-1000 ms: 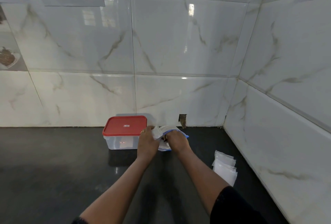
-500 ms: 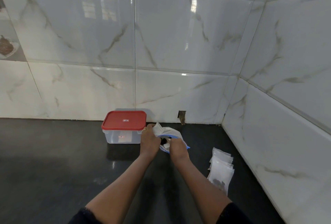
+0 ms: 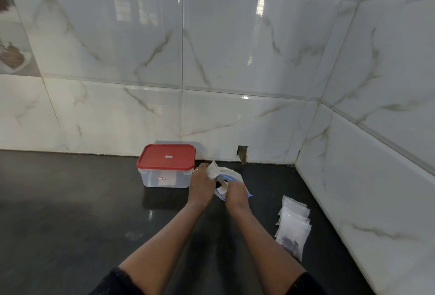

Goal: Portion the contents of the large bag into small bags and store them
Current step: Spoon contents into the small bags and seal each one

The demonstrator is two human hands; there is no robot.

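The large bag (image 3: 229, 174), clear with a blue zip edge, stands on the black counter (image 3: 70, 212) near the back wall. My left hand (image 3: 201, 184) grips its left rim, and a small white bag (image 3: 213, 169) sticks up from that hand. My right hand (image 3: 236, 194) grips the bag's right edge. Dark contents show inside the mouth between my hands. A stack of small clear bags (image 3: 293, 224) lies to the right, the nearest one holding dark pieces.
A clear plastic box with a red lid (image 3: 166, 165) stands shut just left of my left hand, against the back wall. Marble-tiled walls (image 3: 364, 177) close off the back and right sides. A small hole (image 3: 242, 153) sits at the wall's base.
The view has tilted down a little. My hands stay on the large bag, its mouth pulled slightly wider, and the filled small bag in the stack now shows.
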